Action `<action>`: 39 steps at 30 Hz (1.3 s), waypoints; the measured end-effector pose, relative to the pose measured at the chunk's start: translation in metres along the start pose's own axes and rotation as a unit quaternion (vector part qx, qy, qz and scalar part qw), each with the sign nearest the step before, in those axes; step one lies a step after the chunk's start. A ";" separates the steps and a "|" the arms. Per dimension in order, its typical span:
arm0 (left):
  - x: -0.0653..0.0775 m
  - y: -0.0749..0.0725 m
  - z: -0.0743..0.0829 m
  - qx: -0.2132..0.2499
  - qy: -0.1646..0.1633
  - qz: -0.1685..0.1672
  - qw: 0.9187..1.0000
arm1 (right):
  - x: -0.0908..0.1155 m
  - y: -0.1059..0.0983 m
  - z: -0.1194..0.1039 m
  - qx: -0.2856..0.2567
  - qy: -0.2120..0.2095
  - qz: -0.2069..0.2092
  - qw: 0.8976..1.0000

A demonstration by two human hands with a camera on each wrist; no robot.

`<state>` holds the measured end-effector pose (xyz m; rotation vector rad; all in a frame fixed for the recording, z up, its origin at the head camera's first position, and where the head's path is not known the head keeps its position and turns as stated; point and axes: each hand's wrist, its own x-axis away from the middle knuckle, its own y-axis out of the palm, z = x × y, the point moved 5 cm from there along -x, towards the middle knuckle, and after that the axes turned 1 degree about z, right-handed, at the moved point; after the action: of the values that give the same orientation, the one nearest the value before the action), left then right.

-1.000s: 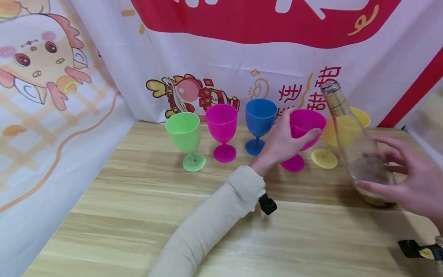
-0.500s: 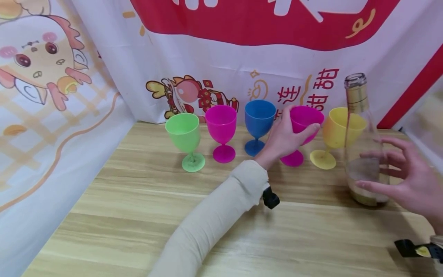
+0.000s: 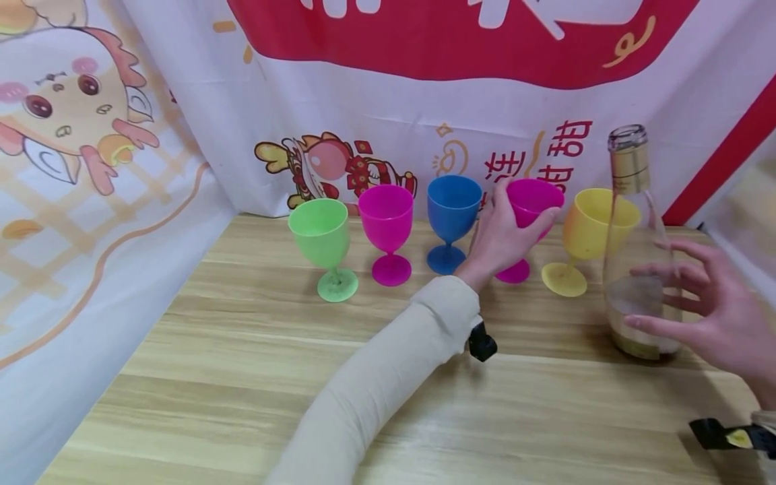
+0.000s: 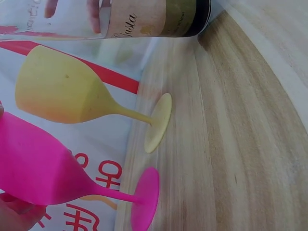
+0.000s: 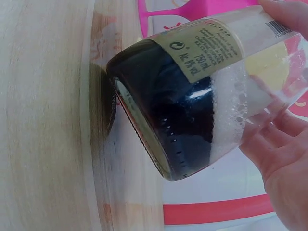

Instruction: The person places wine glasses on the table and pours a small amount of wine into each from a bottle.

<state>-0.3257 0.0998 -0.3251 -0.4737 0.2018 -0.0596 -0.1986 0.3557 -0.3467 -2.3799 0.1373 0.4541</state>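
Observation:
My left hand (image 3: 504,232) grips the bowl of a magenta goblet (image 3: 536,195), thumb on its near side and fingers along its left. That goblet (image 4: 43,163) has its foot close to the wood in the left wrist view. Just right of it stands a yellow goblet (image 3: 565,279), partly behind a clear glass bottle (image 3: 636,296). My right hand (image 3: 721,313) holds the bottle around its lower body, thumb in front, fingers seen through the glass. Dark liquid topped with foam fills the bottom of the bottle (image 5: 173,106), which carries a printed label.
To the left, a blue goblet (image 3: 455,202), another magenta goblet (image 3: 386,209) and a light green goblet (image 3: 321,232) stand in a row on the wooden table (image 3: 273,391). A printed white cloth (image 3: 364,101) hangs right behind the table's back edge.
The bottle has gone from leaning left to upright, its neck swinging right, with my right hand still around it. My left hand has shifted the magenta goblet back toward the cloth.

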 end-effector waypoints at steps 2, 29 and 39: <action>-0.001 0.001 0.001 -0.008 -0.002 0.002 1.000 | 0.000 0.000 0.001 0.003 0.003 -0.004 1.000; 0.004 -0.001 0.003 -0.045 -0.001 0.006 0.999 | 0.000 -0.002 0.007 0.000 0.015 0.001 1.000; 0.031 -0.015 -0.001 -0.052 0.111 -0.025 0.992 | -0.001 0.000 0.009 -0.005 0.011 -0.001 1.000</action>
<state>-0.2956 0.0826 -0.3241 -0.5769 0.4128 -0.1521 -0.2023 0.3614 -0.3527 -2.3951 0.1440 0.4285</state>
